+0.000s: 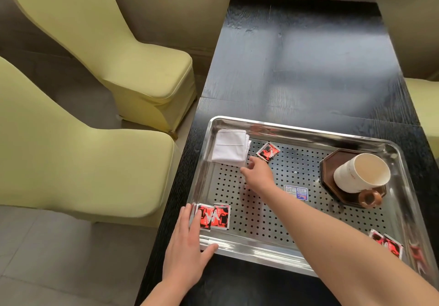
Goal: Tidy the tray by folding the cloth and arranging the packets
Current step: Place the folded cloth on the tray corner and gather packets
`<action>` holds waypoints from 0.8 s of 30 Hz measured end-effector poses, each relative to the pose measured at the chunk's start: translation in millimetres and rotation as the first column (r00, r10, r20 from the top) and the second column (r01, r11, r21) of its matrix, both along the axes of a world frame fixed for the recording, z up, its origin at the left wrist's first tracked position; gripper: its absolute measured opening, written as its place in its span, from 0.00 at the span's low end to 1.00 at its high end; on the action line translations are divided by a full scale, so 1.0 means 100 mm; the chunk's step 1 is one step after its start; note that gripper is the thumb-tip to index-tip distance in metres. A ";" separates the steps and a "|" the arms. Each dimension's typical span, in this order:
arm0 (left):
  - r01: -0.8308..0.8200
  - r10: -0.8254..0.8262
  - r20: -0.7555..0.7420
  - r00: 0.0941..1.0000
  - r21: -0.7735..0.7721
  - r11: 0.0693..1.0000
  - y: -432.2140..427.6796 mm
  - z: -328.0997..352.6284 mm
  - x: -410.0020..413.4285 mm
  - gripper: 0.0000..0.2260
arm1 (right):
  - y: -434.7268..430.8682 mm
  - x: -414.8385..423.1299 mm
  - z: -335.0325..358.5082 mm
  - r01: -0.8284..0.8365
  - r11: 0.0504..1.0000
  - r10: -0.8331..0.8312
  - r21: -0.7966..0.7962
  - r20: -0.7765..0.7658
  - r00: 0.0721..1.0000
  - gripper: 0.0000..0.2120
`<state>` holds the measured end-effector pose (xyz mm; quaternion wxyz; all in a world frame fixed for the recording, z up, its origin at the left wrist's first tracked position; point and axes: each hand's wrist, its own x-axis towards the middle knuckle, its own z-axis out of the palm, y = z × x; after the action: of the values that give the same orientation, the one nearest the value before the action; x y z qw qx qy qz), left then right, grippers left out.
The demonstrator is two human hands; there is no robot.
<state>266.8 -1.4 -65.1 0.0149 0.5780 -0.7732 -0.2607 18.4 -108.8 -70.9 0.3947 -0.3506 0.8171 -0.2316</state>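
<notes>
Bare forearms are stretching in from the near side, both reaching onto the steel tray (308, 131) sitting on the dark worktop (308, 56). The left hand (187, 251) is lying flat across the tray's near-left rim, fingers (190, 220) spread wide and holding nothing, their tips touching two red packets (213, 216) overlapping in the tray's near-left corner. The right hand (257, 171) is reaching toward the tray's far-left part, loosely open and empty, hovering between the folded white cloth (229, 147) in the far-left corner and a single packet (268, 151) just beyond the fingertips. Two more packets (387, 245) are lying against the tray's near-right rim. A white mug (361, 175) on a dark octagonal coaster (332, 163) is occupying the tray's right side; the perforated middle is lying open around a blue sticker (296, 192). Left of the tray, two covered chairs (78, 153) are crowding the worktop's edge.
</notes>
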 end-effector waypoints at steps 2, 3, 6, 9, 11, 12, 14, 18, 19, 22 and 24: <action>0.005 -0.005 0.002 1.000 0.001 1.000 0.00 0.01 0.00 0.44 | 0.17 -0.04 0.00 0.057 0.998 -0.057 0.005 0.084 0.995 0.19; 0.006 -0.006 -0.001 1.000 0.003 1.000 -0.01 0.01 0.00 0.44 | 0.27 -0.05 0.00 0.080 0.997 -0.080 0.007 0.110 0.991 0.18; -0.011 0.011 -0.007 1.000 0.020 1.000 -0.02 0.05 -0.02 0.44 | 0.58 -0.07 0.05 0.122 0.993 -0.119 -0.005 0.164 0.979 0.15; -0.022 0.023 -0.010 1.000 0.038 0.999 -0.02 0.09 -0.04 0.43 | 0.96 -0.06 0.16 0.079 0.997 -0.075 -0.014 0.192 0.978 0.12; -0.022 0.022 -0.003 1.000 0.045 0.999 -0.03 0.12 -0.04 0.43 | 1.27 -0.11 0.23 0.067 0.997 -0.060 -0.034 0.180 0.982 0.11; -0.017 0.017 0.007 1.000 0.048 0.999 -0.04 0.13 -0.05 0.42 | 1.43 -0.16 0.26 0.085 0.995 -0.076 -0.045 0.177 0.981 0.11; 0.010 -0.011 0.035 0.999 0.031 0.999 -0.05 0.16 -0.06 0.39 | 1.77 -0.31 0.33 0.117 0.991 -0.110 -0.057 0.114 0.987 0.12; 0.107 -0.104 0.059 0.993 -0.043 0.993 -0.08 0.20 -0.15 0.32 | 2.38 -0.79 0.42 0.105 0.994 -0.106 -0.017 -0.229 0.968 0.15; 0.124 -0.121 0.058 0.991 -0.049 0.991 -0.08 0.20 -0.18 0.30 | 2.50 -0.92 0.42 0.103 0.995 -0.096 0.005 -0.308 0.947 0.17; 0.115 -0.114 0.029 0.993 -0.043 0.992 -0.11 0.22 -0.28 0.26 | 2.73 -1.27 0.39 0.107 0.992 -0.066 0.063 -0.456 0.888 0.20; 0.098 -0.098 0.040 0.994 -0.004 0.995 -0.14 0.20 -0.35 0.26 | 2.76 -1.42 0.35 0.093 0.987 -0.018 0.134 -0.477 0.878 0.24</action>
<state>232.2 -15.1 -45.0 -0.0114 0.5442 -0.8015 -0.2474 -123.5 167.1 -35.7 0.2015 -0.3419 0.9138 -0.0866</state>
